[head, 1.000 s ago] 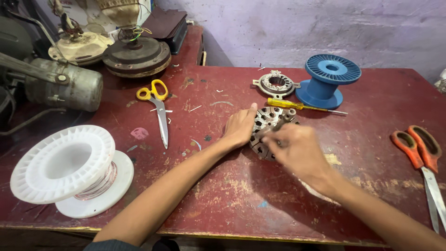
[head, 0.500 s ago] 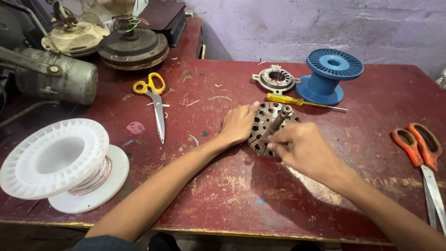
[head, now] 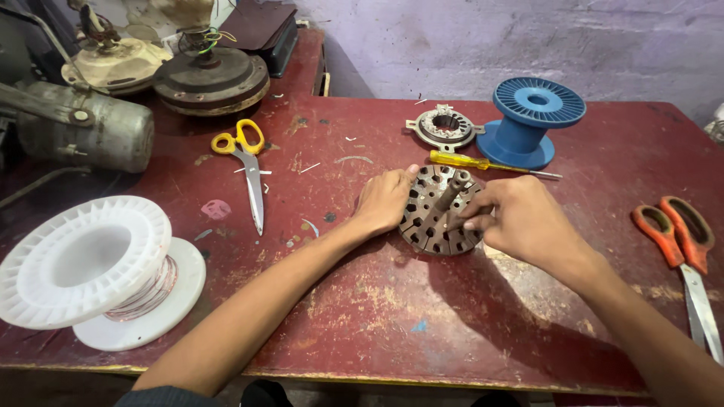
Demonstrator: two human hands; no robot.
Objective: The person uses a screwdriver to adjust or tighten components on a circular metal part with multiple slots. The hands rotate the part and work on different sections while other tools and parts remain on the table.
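Mid-table on the worn red wooden table (head: 377, 316): round grey slotted metal stator core (head: 440, 211) with a short shaft, lying flat. Our left hand (head: 385, 200) clasps its left rim, fingers curled. Our right hand (head: 520, 218) rests fingertips pinched on its right edge. Just behind lies a yellow-handled screwdriver (head: 483, 163); yellow-handled scissors (head: 245, 162) well left.

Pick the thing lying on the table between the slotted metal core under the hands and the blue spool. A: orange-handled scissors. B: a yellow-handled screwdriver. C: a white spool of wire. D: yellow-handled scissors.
B: the yellow-handled screwdriver lies flat on the red table, just beyond the slotted metal core and in front of the blue spool.
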